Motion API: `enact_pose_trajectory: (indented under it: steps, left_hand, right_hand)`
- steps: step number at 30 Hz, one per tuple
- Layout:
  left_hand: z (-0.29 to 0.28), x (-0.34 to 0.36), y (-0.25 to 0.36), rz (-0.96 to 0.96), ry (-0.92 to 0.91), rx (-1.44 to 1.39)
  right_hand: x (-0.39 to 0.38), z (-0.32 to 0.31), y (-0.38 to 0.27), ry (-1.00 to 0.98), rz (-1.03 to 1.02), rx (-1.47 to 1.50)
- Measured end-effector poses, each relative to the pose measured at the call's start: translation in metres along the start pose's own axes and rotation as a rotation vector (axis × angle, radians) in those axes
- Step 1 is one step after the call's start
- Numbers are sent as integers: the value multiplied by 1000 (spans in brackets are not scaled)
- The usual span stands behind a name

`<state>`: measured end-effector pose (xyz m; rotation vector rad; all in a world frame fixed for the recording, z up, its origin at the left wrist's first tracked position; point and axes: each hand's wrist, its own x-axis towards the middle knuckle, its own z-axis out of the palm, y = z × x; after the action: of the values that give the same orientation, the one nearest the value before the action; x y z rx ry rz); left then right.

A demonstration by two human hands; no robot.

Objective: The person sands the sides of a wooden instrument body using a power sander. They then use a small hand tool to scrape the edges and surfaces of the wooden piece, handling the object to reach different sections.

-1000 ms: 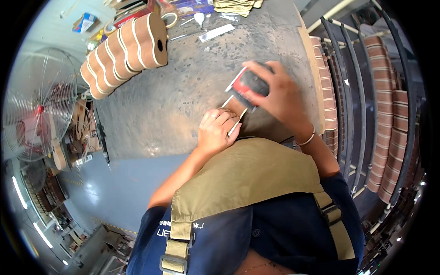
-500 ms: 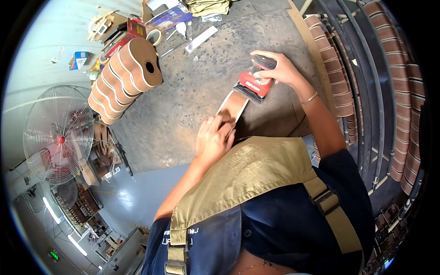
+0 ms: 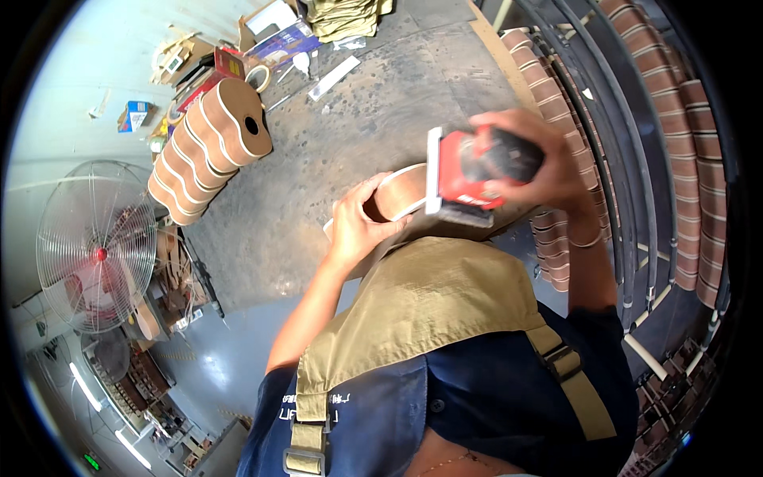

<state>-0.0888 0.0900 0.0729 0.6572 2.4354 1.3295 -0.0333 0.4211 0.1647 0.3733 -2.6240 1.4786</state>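
Note:
A small wooden ukulele body (image 3: 403,191) with pale edge trim stands on its side on the worktable, close to my apron. My left hand (image 3: 358,221) grips it around the waist, thumb on the near side and fingers on the far side. In my right hand (image 3: 556,163) is a red and black electric sander (image 3: 469,171), slightly blurred by motion. The sander is tilted, its flat pad facing left at the right end of the body. Whether pad and wood touch, I cannot tell. The sander hides that end of the body.
Several similar ukulele bodies (image 3: 208,151) stand stacked at the table's left edge. Behind them lie a tape roll (image 3: 259,77), a white bottle (image 3: 301,63), a pale strip (image 3: 334,78) and folded khaki cloth (image 3: 346,19). A fan (image 3: 99,254) stands left; loaded racks (image 3: 548,103) line the right.
The ukulele body has been turned, and its curved side now shows. My left hand has shifted its grip to the waist. My right hand has brought the sander nearer and tipped it.

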Motion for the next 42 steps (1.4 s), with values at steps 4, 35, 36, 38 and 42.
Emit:
enact_pose_trajectory:
  steps: [4, 35, 36, 38, 42]
  left_hand:
    - [5, -17, 2, -153, -33, -35]
    - [-74, -84, -62, -69, 77, -99]
    - [-79, -87, -72, -29, 103, -146]
    - [-94, -97, -82, -71, 82, -270]
    - [-102, -110, -104, -78, 92, -341]
  right_hand:
    - [31, 64, -36, -78, -201, 10]
    - [63, 143, -124, -321, -288, -18]
    - [60, 141, -118, -285, -268, -10]
    - [46, 135, -96, -217, -229, 13]
    - [2, 128, -45, -19, -70, -90]
